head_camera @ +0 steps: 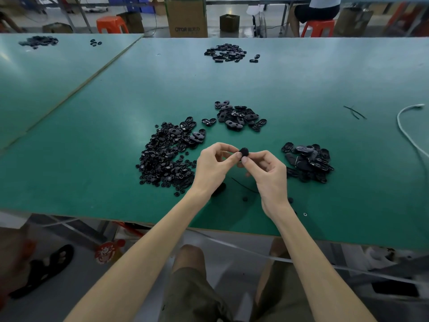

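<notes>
Two pinching grips, left hand (pixel 212 163) and right hand (pixel 267 169), on black part (pixel 243 151) between fingertips.

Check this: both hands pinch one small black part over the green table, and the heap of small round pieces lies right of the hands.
Wrong side. In the head view the heap of small round pieces lies left of the hands; larger oval shells lie to the right. Left hand and right hand do pinch the small black part over the green table.
</notes>
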Available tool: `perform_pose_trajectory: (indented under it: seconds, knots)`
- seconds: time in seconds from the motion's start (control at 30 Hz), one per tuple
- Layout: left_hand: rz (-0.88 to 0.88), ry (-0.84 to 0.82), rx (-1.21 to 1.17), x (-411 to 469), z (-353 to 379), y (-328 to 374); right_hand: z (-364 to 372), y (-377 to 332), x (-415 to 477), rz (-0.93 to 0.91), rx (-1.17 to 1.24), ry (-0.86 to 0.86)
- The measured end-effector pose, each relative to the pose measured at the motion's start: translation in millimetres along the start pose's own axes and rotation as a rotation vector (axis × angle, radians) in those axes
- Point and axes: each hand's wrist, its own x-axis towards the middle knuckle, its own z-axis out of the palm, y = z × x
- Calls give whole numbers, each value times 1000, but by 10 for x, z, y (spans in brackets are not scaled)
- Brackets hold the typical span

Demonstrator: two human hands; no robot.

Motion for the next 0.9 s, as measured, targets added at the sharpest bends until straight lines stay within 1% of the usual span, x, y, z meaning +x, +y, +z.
perform_pose_trajectory:
  seconds: [0.1, 0.17, 0.27, 0.4, 0.5, 0.6, 0.7, 0.9]
  knots:
    - [16, -74, 8, 27, -42, -12, 3, -6, 6, -1, 23, -17]
    - [26, -114, -31, 30, -70, -22, 5, -8, 9, 7, 39, -18]
    - [76, -98, -83, 31, -113, -44, 8, -4, 10, 22, 35, -28]
    - [112, -83, -145, 64, -160, -21, 13, 12, 4, 8, -57, -75]
    - [106, -94, -166, 100, -205, 14, 15, 23, 12, 6, -64, -30]
    - [100, -162, -126, 122, -254, 11, 1, 23, 21, 7, 1, 10]
    - [95, -227, -85, 116, -256, -3, -9, 45, 25, -3, -40, -36]
    - [-17, -135, -211, 68, -169, -21, -25, 53, 26, 28, -30, -54]
